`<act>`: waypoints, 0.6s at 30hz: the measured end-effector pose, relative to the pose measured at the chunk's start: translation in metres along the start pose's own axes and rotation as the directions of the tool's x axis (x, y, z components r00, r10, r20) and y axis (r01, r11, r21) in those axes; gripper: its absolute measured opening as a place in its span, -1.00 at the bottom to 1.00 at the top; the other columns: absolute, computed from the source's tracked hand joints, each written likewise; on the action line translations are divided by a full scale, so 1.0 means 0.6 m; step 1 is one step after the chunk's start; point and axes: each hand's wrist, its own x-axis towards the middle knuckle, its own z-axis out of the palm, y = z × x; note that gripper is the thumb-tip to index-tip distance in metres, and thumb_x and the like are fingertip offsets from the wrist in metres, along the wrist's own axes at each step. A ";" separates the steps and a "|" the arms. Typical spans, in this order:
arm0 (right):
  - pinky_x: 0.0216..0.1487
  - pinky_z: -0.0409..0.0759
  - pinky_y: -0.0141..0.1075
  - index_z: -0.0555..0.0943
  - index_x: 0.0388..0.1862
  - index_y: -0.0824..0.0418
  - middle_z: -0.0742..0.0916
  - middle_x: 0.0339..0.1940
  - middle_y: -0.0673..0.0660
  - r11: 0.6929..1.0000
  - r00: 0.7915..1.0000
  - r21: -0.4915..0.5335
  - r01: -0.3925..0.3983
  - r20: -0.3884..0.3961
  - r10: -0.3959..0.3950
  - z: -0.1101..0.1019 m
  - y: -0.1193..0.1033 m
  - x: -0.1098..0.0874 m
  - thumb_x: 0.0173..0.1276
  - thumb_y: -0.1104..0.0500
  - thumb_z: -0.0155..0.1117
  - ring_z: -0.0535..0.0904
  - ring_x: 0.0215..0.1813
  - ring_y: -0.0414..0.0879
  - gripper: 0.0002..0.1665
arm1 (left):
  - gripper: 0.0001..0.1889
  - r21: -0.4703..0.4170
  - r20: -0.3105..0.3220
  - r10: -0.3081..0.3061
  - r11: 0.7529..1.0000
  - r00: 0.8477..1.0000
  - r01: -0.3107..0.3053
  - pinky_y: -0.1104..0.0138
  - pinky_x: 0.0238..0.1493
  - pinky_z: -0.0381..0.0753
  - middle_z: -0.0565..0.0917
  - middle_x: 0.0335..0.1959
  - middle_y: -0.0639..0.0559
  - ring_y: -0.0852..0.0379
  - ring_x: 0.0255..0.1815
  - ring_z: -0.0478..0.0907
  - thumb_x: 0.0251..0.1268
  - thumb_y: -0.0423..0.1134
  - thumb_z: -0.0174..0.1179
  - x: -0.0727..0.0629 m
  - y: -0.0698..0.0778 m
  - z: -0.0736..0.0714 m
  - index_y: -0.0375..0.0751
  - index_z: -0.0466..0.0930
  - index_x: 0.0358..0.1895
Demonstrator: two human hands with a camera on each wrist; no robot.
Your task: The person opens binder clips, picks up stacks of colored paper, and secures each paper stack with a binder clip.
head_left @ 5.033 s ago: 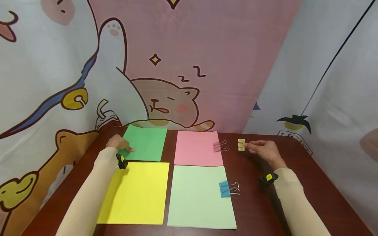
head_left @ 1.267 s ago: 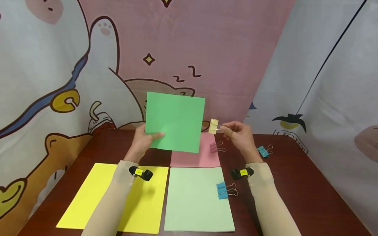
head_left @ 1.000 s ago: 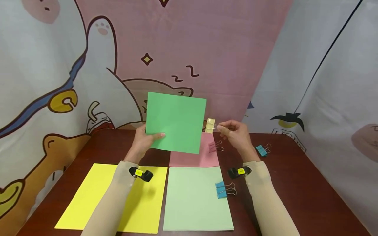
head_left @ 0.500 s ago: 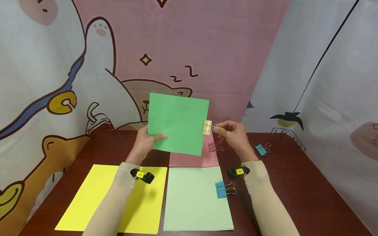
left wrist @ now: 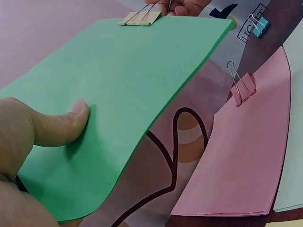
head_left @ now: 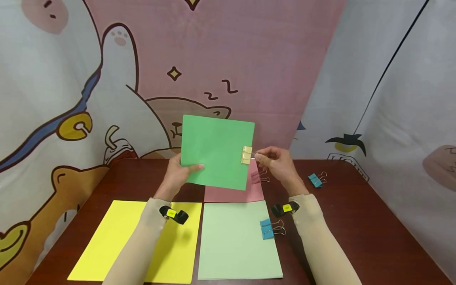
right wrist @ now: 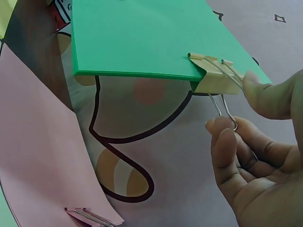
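Note:
A stack of green paper [head_left: 213,146] is held up tilted above the table. My left hand [head_left: 176,176] grips its left edge, thumb [left wrist: 61,125] on the front face; the fingers behind are hidden. On the right edge sits a pale yellow binder clip [head_left: 246,155], reaching over the paper. My right hand [head_left: 279,164] pinches the clip's wire handles. In the right wrist view the thumb is on the upper handle and the fingers are at the lower one, with the clip body [right wrist: 218,81] around the paper's edge.
Pink paper [head_left: 228,194] with a pink binder clip [head_left: 255,178] lies behind pale green paper [head_left: 238,241] with a blue binder clip [head_left: 267,228]. Yellow paper [head_left: 181,241] lies at left. A turquoise binder clip [head_left: 315,180] rests on the brown table [head_left: 356,221] at right.
The green paper has been lifted from the table's back left by my left hand. My right hand has brought the yellow clip leftward from beside the paper onto its right edge.

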 end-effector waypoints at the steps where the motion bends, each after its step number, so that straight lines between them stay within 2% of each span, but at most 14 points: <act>1: -0.30 0.65 -0.30 0.72 -0.01 0.20 0.74 -0.30 0.07 1.000 1.000 -0.003 -0.003 0.007 0.003 0.000 0.000 0.000 0.42 -0.01 0.41 0.65 -0.23 0.11 -0.66 | -0.51 0.001 0.001 -0.001 1.000 1.000 0.001 0.15 -0.05 0.78 0.67 0.13 -0.19 0.07 -0.11 0.77 0.29 -0.29 0.43 0.000 0.000 0.000 -0.17 0.54 0.26; 11: -0.30 0.57 -0.31 0.70 0.14 0.15 0.73 -0.19 0.02 0.999 0.999 -0.014 -0.032 0.039 0.033 0.003 0.005 0.005 0.39 -0.11 0.43 0.66 -0.21 0.11 -0.52 | -0.50 0.001 -0.005 -0.006 1.000 1.000 0.006 0.15 -0.07 0.78 0.67 0.13 -0.20 0.07 -0.12 0.77 0.28 -0.28 0.44 0.000 -0.004 0.000 -0.17 0.53 0.27; 18: -0.22 0.58 -0.26 0.70 0.12 0.07 0.75 -0.07 0.18 0.999 0.998 -0.017 -0.042 0.048 0.043 0.002 0.009 0.006 0.35 -0.23 0.42 0.65 -0.23 -0.02 -0.47 | -0.51 -0.002 -0.002 -0.019 1.000 1.000 0.019 0.13 -0.05 0.78 0.66 0.16 -0.21 0.05 -0.10 0.76 0.31 -0.26 0.42 0.002 -0.004 -0.001 -0.17 0.53 0.28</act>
